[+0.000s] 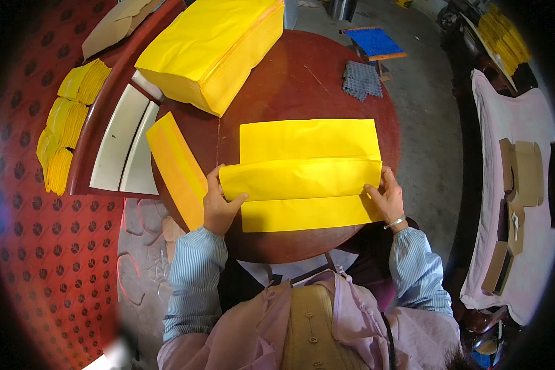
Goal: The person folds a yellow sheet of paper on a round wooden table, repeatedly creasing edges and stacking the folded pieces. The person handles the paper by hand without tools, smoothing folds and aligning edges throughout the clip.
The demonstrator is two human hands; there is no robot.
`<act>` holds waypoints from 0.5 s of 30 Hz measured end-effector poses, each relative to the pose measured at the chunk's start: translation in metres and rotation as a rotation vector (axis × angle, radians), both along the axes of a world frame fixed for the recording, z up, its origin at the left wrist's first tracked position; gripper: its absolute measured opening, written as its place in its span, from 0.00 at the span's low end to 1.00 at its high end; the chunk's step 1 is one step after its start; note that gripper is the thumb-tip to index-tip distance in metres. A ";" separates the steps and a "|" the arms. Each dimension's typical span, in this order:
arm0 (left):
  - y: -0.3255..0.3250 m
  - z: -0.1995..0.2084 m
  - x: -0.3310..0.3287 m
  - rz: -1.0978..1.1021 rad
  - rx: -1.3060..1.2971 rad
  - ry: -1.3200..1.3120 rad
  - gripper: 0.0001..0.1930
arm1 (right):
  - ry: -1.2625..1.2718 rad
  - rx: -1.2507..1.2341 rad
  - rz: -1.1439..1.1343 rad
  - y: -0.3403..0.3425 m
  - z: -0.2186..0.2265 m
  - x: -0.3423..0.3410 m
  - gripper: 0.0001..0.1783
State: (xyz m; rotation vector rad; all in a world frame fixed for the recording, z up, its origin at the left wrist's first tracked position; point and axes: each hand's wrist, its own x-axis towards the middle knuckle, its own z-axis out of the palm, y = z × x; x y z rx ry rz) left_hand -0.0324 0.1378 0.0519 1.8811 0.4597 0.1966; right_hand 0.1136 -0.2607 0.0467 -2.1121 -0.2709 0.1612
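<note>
In front of me on the round table lies a yellow paper sheet (308, 139), its flat parts showing above and below a raised middle band (299, 180). Whether the band is a fold of that sheet or a separate piece, I cannot tell. My left hand (221, 206) grips the band's left end, thumb on top and fingers behind its edge. At the right end my right hand (388, 198) pinches the band, thumb over its face. Beside my left hand a narrow stack of folded yellow paper strips (177, 169) lies slanted.
A thick stack of yellow paper (206, 52) stands at the far left of the dark red table (317, 71). A grey textured pad (362, 80) lies at its far right, with a blue-topped stool (375, 43) beyond. Opened cardboard boxes (525, 176) rest on pink cloth at right.
</note>
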 end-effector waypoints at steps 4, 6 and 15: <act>0.001 -0.003 -0.002 0.021 -0.075 -0.010 0.37 | 0.003 -0.012 -0.020 -0.003 -0.004 -0.001 0.23; 0.006 -0.007 -0.007 -0.009 -0.117 -0.040 0.34 | 0.067 0.105 0.027 -0.005 -0.007 0.001 0.23; 0.018 -0.005 -0.019 -0.098 -0.017 0.023 0.14 | 0.202 0.306 0.202 -0.018 -0.003 0.010 0.16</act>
